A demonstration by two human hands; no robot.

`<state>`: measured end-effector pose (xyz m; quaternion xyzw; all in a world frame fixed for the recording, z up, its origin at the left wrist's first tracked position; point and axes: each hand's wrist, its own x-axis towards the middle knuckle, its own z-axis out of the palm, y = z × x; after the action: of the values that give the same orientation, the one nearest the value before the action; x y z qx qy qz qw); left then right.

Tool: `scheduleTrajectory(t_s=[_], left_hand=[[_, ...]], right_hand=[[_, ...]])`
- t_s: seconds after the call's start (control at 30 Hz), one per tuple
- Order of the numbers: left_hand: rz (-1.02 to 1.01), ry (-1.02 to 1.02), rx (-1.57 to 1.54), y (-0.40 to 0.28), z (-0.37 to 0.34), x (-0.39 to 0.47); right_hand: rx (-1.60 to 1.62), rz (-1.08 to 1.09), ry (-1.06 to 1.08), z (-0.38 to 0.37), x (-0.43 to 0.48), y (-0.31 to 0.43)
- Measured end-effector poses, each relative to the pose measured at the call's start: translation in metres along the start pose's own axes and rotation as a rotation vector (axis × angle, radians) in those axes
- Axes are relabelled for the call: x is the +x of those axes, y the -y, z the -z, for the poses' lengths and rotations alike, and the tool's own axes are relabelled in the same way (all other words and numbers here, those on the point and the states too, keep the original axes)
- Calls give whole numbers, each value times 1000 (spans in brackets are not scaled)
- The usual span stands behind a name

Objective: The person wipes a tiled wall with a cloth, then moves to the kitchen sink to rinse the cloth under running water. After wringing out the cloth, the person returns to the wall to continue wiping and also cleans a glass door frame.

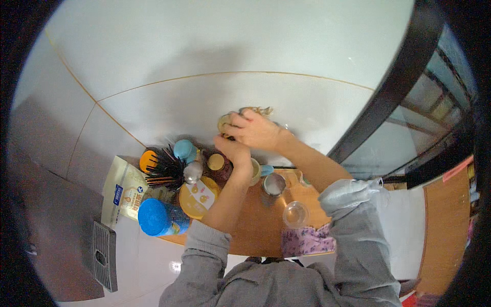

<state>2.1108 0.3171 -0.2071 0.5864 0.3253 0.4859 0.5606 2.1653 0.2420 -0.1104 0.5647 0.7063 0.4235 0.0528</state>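
My right hand [256, 129] bends over a small yellowish object [223, 122], held up in front of the pale wall. A crumpled, brownish edge [264, 111] shows past the knuckles; whether it belongs to the same object I cannot tell. From below, my left hand [234, 152] meets the object, its thumb side towards the left and most of its fingers hidden. Under the left wrist stands a dark jar with a tan lid [216, 162]. A mug with a light blue handle [266, 170] is partly covered by that wrist.
On the wooden tabletop [255, 230] stand a metal can [274, 184], a clear plastic cup [295, 214] and a purple patterned fabric box [307, 241]. Leftward are a yellow-lidded tub [199, 197], a blue-lidded canister [157, 217], black sticks [168, 169] and a printed pouch [124, 192]. A dark frame [383, 92] rises right.
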Motion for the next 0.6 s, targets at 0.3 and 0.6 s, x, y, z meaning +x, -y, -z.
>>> scheduleTrajectory(t_s=[0.3, 0.6], left_hand=[[445, 1078, -126, -95, -60, -92], [360, 1361, -111, -136, -77, -269]], right_hand=[[-187, -319, 185, 121, -156, -34], [636, -1747, -692, 229, -312, 118]])
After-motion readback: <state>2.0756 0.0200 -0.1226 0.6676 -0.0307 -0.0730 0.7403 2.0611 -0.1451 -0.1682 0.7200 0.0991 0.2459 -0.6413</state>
